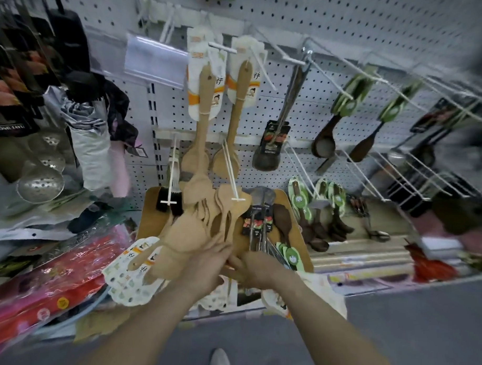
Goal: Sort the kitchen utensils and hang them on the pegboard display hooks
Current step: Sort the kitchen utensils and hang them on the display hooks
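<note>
A heap of pale wooden spatulas and spoons [208, 219] lies on a wooden board [151, 218] on the shelf below the pegboard [338, 28]. My left hand [207, 265] rests on the near end of that heap, fingers spread over the wood. My right hand [256, 266] lies beside it, fingers curled around utensil handles at the heap's near edge; which one it grips is hidden. Two wooden spoons [205, 123] hang on hooks above, with white card sleeves. Steel utensils with dark labels [259, 225] lie to the right on the board.
Long white hooks [398, 171] jut out on the right, some holding dark ladles with green tags [349, 102]. More green-tagged spoons [300, 202] lie on the shelf. Perforated metal skimmers [40, 184] hang at the left. Red packaged goods [52, 281] fill the lower left shelf.
</note>
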A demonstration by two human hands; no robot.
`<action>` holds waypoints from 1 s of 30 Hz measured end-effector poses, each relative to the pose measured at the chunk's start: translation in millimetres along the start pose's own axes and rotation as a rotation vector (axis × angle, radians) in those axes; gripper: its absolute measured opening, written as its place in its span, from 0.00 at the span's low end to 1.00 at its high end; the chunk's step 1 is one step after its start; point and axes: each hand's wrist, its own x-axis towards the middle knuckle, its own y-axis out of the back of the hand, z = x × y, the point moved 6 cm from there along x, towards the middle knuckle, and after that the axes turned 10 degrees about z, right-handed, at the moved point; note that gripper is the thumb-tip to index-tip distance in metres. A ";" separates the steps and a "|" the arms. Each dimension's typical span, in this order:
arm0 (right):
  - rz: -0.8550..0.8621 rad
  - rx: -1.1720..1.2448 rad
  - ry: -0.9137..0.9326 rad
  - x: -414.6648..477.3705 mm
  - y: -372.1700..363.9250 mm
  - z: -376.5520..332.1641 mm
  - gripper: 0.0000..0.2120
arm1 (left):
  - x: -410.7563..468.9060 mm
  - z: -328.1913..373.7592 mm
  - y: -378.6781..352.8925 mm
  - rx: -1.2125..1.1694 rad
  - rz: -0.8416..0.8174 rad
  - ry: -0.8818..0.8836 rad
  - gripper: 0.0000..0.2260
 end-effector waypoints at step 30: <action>0.700 0.867 -0.192 -76.9 92.8 -116.8 0.22 | -95.6 14.3 83.0 -1.156 0.400 0.677 0.13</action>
